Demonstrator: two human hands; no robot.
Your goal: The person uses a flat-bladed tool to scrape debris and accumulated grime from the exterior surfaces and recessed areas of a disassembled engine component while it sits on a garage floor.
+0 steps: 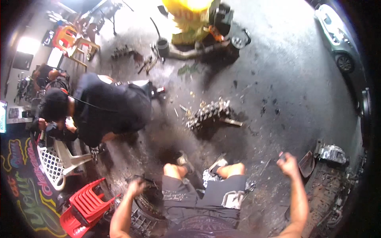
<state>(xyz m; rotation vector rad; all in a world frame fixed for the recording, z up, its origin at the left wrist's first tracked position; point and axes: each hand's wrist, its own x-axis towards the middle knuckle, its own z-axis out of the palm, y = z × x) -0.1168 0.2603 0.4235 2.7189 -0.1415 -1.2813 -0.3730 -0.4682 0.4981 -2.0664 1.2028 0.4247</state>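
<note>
My right hand (287, 164) is raised out to the right, its fingers curled round a small thing with a red end (281, 154); its kind is too small to make out. My left hand (136, 187) is low on the left, blurred, with its fingers curled in. Whatever it grips is hidden. Close beside it is a dark round part (147, 204) with a grid-like piece below. Between my feet, a shiny grey object (207, 177) lies on the floor, partly covered by my leg. Ahead of my feet sits a metal engine part (208, 114) with many projections.
On the left, a person in dark clothes (113, 107) bends over beside a white plastic chair (53, 166). Stacked red stools (85, 206) stand near my left arm. Large dirty engine parts (317, 190) lie at right. A yellow machine (186, 23) stands ahead; a car (337, 39) is far right.
</note>
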